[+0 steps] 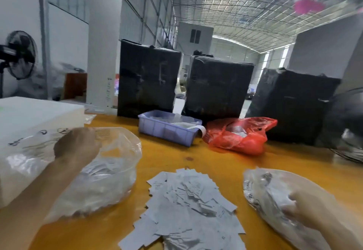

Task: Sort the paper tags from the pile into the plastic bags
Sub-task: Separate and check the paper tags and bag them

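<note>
- On the yellow table (206, 163), a pile of paper tags (188, 206) lies in the middle, near the front edge.
- One clear bag (110, 171) sits just left of the pile. It already has tags in it. Another clear bag (275, 200) sits just right of the pile, also with tags in it.
- The left hand (76, 143) is at the top of the left bag. It is blurry, so I cannot tell if the fingers are straight or curled.
- The right hand (306, 208) rests on the right bag, and its fingers look curled onto the plastic. It seems to be holding the bag.
- I think the tags are very light, thin and bendy. They may slide and stick together, so a small pinch at one edge looks best.
- I think the bags are soft and slippery, so take hold at the open rim.
- Tiny dark print shows on the tags, but it is too small to read.
- Behind them sit a blue tray (169, 127), a red bag (241, 135) and three black boxes (218, 86). No brand can be read.
</note>
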`<act>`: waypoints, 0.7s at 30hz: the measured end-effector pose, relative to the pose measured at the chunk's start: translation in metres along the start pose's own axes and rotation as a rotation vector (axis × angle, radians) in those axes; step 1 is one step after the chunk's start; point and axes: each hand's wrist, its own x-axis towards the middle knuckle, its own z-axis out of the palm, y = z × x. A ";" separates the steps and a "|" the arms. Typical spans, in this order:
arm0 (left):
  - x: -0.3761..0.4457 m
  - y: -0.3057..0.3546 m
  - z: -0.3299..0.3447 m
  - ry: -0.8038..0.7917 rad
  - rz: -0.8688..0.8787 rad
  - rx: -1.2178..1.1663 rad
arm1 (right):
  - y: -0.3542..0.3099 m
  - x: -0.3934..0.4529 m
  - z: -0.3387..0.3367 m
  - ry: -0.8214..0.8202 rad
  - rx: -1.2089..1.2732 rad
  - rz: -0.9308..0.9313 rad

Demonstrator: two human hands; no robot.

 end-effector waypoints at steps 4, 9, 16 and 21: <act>-0.014 0.044 0.025 0.210 0.399 -0.291 | 0.018 0.003 -0.001 0.100 0.287 0.115; -0.067 0.095 0.058 0.153 0.660 -0.469 | 0.027 0.001 -0.015 0.088 0.545 0.142; -0.129 0.129 0.073 -0.103 0.709 -0.736 | 0.032 -0.004 -0.032 0.083 0.905 0.208; -0.149 0.136 0.075 -0.136 0.488 -0.938 | 0.018 -0.012 -0.064 0.197 1.349 0.240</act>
